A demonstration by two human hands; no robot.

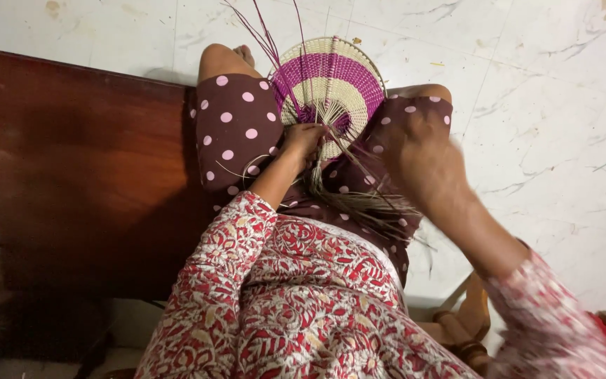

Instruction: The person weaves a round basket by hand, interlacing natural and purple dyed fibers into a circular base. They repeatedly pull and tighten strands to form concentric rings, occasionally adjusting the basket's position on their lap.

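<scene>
Weaving on lap, seated
Left hand (303, 138) pinches strands at the edge of the purple-cream woven disc (331, 88) between the knees; right hand (422, 165) raised, blurred, grip unclear; loose strands (366, 200) trail over the skirt (236, 133)

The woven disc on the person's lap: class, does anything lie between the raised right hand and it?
Yes. A bundle of loose strands trails from the purple and cream woven disc across the lap, under the blurred right hand. The left hand already grips the disc's near edge. Nothing else visible lies between.
</scene>
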